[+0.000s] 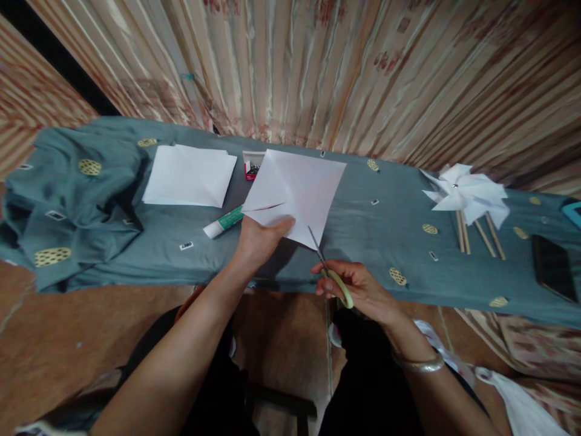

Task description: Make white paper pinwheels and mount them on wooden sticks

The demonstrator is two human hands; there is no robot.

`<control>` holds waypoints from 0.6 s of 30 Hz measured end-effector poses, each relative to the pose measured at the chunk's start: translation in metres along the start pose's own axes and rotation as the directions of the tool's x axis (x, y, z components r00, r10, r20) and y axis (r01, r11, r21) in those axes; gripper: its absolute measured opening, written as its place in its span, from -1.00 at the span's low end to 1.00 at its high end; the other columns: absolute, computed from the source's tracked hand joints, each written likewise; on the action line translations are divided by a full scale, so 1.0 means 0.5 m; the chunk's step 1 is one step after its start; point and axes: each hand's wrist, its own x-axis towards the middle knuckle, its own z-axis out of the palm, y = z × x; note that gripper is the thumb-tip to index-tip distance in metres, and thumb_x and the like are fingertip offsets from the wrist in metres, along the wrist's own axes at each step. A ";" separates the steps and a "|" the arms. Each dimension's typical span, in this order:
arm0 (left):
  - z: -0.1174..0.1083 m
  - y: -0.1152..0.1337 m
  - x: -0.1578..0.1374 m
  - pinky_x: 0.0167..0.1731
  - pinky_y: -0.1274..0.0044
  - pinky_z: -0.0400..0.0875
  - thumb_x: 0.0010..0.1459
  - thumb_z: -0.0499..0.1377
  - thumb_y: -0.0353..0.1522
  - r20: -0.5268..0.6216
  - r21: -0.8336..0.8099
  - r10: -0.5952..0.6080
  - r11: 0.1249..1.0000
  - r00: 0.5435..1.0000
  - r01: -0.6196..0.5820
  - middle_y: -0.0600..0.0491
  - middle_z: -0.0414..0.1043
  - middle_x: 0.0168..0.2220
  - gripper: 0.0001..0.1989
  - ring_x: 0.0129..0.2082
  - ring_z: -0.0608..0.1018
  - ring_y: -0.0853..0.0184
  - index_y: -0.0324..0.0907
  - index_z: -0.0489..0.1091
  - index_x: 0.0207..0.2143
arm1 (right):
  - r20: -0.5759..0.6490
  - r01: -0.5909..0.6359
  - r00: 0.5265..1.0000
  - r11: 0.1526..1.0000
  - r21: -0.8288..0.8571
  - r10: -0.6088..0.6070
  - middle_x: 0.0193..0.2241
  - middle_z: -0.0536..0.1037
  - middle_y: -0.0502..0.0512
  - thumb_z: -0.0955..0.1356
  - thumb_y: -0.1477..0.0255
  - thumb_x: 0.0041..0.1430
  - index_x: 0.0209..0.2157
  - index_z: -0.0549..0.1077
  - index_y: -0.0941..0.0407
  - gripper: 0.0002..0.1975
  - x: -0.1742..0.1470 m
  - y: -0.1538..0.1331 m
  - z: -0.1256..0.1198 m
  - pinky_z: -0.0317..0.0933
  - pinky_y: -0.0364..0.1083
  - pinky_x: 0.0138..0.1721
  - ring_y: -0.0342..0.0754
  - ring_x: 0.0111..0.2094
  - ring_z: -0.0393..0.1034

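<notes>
My left hand [263,239] grips the lower left edge of a white paper square [299,181], thumb on top. A slit runs inward from the square's left corner, and faint creases cross its middle. In my right hand [358,284] is a pair of scissors [336,281] with pale yellow-green handles. Their blades meet the paper at its lower right corner, pointing toward the centre. Beneath the paper's left side, a green and white tube [224,222] lies partly hidden. A small red and white box [253,165] of metal bits sits behind it.
A stack of white paper [188,175] lies to the left on the blue-green cloth [376,242]. White paper pinwheels [469,191] on wooden sticks rest at the right, near a dark phone [554,267]. Bunched cloth [77,200] covers the left end. A pleated curtain [308,72] hangs behind.
</notes>
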 end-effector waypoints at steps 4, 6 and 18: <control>-0.001 0.001 0.000 -0.11 0.35 0.48 -0.19 0.35 -0.33 0.008 0.012 -0.009 1.000 1.000 0.009 -0.05 0.59 -0.19 -0.60 -0.19 0.59 0.16 -0.17 0.43 -0.22 | 0.007 -0.016 1.000 1.000 -0.005 0.017 -0.52 0.52 -0.03 0.54 0.05 -0.16 -0.21 0.49 0.17 -0.42 0.000 -0.002 -0.002 0.15 -0.20 -0.50 -0.24 -0.54 0.29; -0.001 0.002 -0.002 -0.10 0.36 0.48 -0.18 0.35 -0.34 0.010 0.019 -0.011 1.000 1.000 0.011 -0.05 0.59 -0.17 -0.61 -0.18 0.59 0.17 -0.16 0.43 -0.23 | 0.008 -0.024 1.000 1.000 -0.006 0.024 -0.52 0.51 -0.04 0.54 0.05 -0.17 -0.21 0.48 0.17 -0.42 -0.001 -0.002 -0.003 0.16 -0.20 -0.49 -0.24 -0.53 0.30; 0.001 0.007 -0.002 -0.11 0.35 0.48 -0.18 0.35 -0.37 -0.002 0.039 -0.008 0.999 1.000 0.008 -0.05 0.59 -0.20 -0.63 -0.20 0.58 0.17 -0.18 0.45 -0.23 | -0.023 -0.028 0.999 0.999 0.037 0.029 -0.56 0.49 -0.07 0.57 0.09 -0.22 -0.25 0.50 0.16 -0.45 0.000 0.002 -0.002 0.23 -0.20 -0.50 -0.23 -0.54 0.37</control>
